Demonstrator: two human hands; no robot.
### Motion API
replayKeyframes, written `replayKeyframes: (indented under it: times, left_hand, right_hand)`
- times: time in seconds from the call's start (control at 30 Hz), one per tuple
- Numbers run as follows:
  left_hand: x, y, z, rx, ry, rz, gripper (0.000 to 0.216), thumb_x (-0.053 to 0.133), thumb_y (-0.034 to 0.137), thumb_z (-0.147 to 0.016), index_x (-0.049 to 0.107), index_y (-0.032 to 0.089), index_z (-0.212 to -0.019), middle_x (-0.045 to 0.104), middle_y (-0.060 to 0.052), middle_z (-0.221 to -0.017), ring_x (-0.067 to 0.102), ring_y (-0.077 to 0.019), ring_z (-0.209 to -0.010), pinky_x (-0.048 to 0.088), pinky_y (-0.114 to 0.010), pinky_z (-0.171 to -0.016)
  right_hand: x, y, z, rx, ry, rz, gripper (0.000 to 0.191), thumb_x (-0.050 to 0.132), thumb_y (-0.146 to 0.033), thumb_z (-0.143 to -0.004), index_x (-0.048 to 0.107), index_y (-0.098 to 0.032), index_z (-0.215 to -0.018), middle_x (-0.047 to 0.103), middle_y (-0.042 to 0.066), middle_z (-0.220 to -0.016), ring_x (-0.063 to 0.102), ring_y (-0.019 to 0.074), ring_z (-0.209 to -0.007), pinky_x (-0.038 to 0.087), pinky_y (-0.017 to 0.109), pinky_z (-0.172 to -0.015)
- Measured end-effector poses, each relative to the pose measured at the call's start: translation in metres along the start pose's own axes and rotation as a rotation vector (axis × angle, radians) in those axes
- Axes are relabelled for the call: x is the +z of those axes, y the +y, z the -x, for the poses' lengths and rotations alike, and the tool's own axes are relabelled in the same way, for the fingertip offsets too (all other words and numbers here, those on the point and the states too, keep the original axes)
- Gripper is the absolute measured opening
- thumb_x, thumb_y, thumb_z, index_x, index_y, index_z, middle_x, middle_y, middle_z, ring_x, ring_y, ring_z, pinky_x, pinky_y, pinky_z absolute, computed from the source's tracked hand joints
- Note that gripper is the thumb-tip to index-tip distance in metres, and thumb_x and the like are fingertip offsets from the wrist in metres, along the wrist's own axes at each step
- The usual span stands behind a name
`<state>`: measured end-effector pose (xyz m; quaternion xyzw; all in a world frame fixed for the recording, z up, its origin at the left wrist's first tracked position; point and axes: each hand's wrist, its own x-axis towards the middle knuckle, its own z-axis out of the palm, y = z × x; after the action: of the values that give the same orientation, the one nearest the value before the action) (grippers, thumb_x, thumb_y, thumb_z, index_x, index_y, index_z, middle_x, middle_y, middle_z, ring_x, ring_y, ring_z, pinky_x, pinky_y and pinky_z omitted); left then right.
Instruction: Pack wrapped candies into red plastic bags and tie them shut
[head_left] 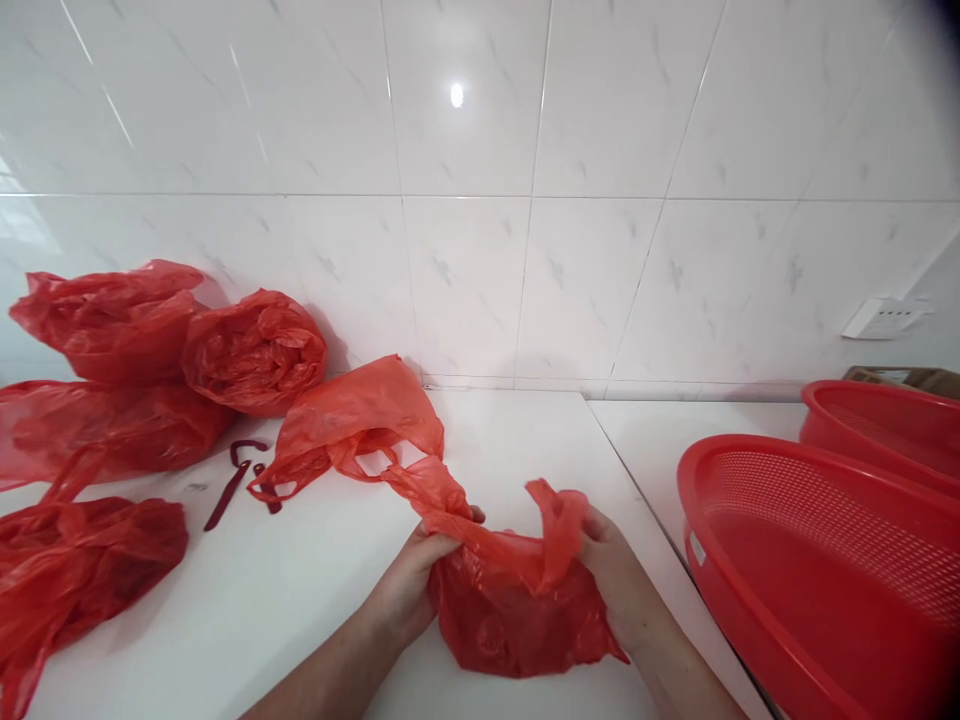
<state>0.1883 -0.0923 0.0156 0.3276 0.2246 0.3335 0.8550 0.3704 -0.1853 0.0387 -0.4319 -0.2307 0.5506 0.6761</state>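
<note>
Between my two hands is a red plastic bag point(517, 620), its lower part bulging with contents I cannot make out. My left hand point(420, 570) is closed on the bag's upper left side, thumb on top. On the other side, my right hand point(604, 560) grips the bag near its upper right handle, which sticks up; some of the fingers are hidden behind the plastic. A flatter red plastic bag point(367, 410) with open handles lies just beyond, touching the held bag's left handle.
Several filled red bags point(112, 325) are heaped at the left against the tiled wall. Dark red strap-like pieces point(227, 495) lie beside them on the white table point(247, 600). Large red plastic baskets point(697, 480) stand at the right. A wall socket point(881, 318) sits above them.
</note>
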Motion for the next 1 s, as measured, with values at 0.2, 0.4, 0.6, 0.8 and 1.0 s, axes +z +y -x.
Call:
replayKeyframes:
  times: [0.2, 0.4, 0.6, 0.8, 1.0]
  left_hand:
    - [0.001, 0.002, 0.003, -0.062, -0.122, 0.149, 0.023, 0.059, 0.022, -0.076, 0.068, 0.012, -0.095, 0.069, -0.011, -0.098, 0.064, -0.0239, -0.092, 0.047, -0.036, -0.086]
    - [0.011, -0.009, 0.003, -0.054, -0.038, 0.184, 0.004, 0.064, 0.018, -0.071, 0.061, 0.016, -0.071, 0.061, 0.001, -0.065, 0.059, -0.0130, -0.064, 0.047, -0.026, -0.067]
    - [0.016, -0.012, 0.004, -0.046, 0.041, 0.049, 0.017, 0.062, 0.031, -0.076, 0.058, 0.015, -0.073, 0.064, -0.004, -0.071, 0.061, -0.0160, -0.065, 0.048, -0.029, -0.067]
    - [0.028, -0.018, 0.006, -0.036, 0.012, -0.177, 0.016, 0.063, 0.022, -0.073, 0.051, 0.016, -0.064, 0.052, 0.003, -0.053, 0.045, -0.0073, -0.046, 0.035, -0.019, -0.047]
    - [0.038, -0.021, 0.007, -0.030, -0.132, -0.357, 0.016, 0.070, 0.026, -0.069, 0.059, 0.017, -0.075, 0.058, 0.000, -0.064, 0.051, -0.0113, -0.055, 0.040, -0.023, -0.053]
  right_hand:
    - [-0.014, -0.002, -0.004, 0.105, -0.089, -0.418, 0.020, 0.069, -0.037, -0.072, 0.064, -0.023, -0.086, 0.067, 0.002, -0.085, 0.062, 0.0181, -0.081, 0.050, 0.035, -0.078]
    - [-0.003, 0.006, 0.003, 0.067, -0.221, -0.403, 0.025, 0.060, -0.034, -0.081, 0.050, -0.021, -0.062, 0.034, -0.008, -0.043, 0.035, 0.0064, -0.042, 0.043, 0.023, -0.058]
    - [0.009, 0.023, 0.011, 0.095, -0.306, -0.103, 0.035, 0.065, -0.051, -0.073, 0.059, -0.021, -0.090, 0.056, -0.002, -0.062, 0.048, 0.0095, -0.054, 0.039, 0.023, -0.056]
    - [0.021, 0.025, 0.015, 0.094, -0.413, 0.135, 0.070, 0.077, -0.045, -0.062, 0.048, -0.023, -0.122, 0.050, -0.008, -0.055, 0.031, 0.0033, -0.041, 0.025, 0.017, -0.044]
    - [0.022, 0.032, 0.010, 0.091, -0.348, 0.103, 0.029, 0.075, -0.041, -0.067, 0.062, -0.016, -0.075, 0.046, -0.007, -0.045, 0.028, 0.0020, -0.036, 0.021, 0.018, -0.040]
